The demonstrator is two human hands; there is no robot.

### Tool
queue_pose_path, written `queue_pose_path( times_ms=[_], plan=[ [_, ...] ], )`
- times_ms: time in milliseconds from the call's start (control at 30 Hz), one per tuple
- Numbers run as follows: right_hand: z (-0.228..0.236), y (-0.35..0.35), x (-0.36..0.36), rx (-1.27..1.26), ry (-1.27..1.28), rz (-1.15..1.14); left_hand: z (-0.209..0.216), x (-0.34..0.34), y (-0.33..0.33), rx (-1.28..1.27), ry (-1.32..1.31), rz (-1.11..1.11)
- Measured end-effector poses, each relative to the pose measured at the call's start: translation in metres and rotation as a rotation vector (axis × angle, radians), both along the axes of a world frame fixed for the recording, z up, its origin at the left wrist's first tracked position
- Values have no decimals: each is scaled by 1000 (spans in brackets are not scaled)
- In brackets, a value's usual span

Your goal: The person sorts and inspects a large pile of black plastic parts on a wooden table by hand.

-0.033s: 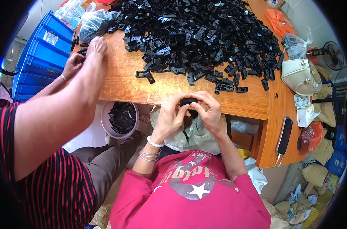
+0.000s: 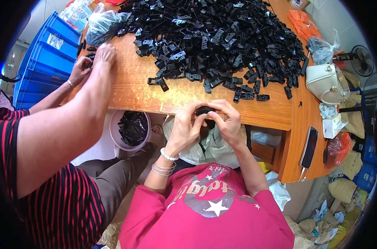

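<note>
Between my two hands, at the table's front edge, is a small black plastic part (image 2: 204, 111). My left hand (image 2: 186, 124) grips its left end with thumb and fingers. The fingers of my right hand (image 2: 225, 120) curl over its right end, and the thumb presses against its near side. Much of the part is hidden by my fingers. Just beyond my hands, a few loose black plastic pieces (image 2: 247, 95) lie along the near edge of a large heap of similar pieces (image 2: 213, 41) on the wooden table (image 2: 134, 89).
At left a co-worker's hands (image 2: 103, 56) handle black pieces beside a blue crate (image 2: 47, 62). Below the table stand a pink bucket (image 2: 112, 130) of black pieces and a woven sack (image 2: 182, 149). On the right lie a phone (image 2: 309, 147) and a cream handbag (image 2: 323, 83).
The black part has tilted slightly between my fingers, while my hands stay nearly in place. The co-worker's upper hand has shifted a little toward the near side.
</note>
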State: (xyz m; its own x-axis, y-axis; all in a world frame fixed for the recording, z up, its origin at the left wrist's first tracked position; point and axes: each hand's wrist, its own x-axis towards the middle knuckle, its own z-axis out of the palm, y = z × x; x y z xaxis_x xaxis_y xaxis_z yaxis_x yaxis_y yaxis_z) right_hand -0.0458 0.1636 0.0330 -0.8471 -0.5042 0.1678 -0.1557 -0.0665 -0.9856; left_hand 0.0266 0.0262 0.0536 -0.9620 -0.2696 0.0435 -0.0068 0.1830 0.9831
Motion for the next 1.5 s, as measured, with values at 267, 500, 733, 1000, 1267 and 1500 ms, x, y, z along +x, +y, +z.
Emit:
queue_pose_path(
  times_ms=[267, 500, 733, 1000, 1267, 1500],
  plan=[
    [-7, -11, -25, 426, 149, -71, -33, -61, -54, -711, 104, 169],
    [-13, -42, -36, 725, 450, -350, -34, -65, -49, -834, 80, 201],
    [-17, -54, -37, 678, 472, -383, -40, -47, -48, -237, -196, 156],
    [-21, -57, -31, 592, 475, -404, -29, -29, -40, 504, -283, 136],
    [-21, -60, -38, 707, 404, -434, -30, -27, -34, 213, -243, 196],
    [-18, -37, -21, 601, 452, -382, -47, -26, -31, -179, 46, 270]
  ],
)
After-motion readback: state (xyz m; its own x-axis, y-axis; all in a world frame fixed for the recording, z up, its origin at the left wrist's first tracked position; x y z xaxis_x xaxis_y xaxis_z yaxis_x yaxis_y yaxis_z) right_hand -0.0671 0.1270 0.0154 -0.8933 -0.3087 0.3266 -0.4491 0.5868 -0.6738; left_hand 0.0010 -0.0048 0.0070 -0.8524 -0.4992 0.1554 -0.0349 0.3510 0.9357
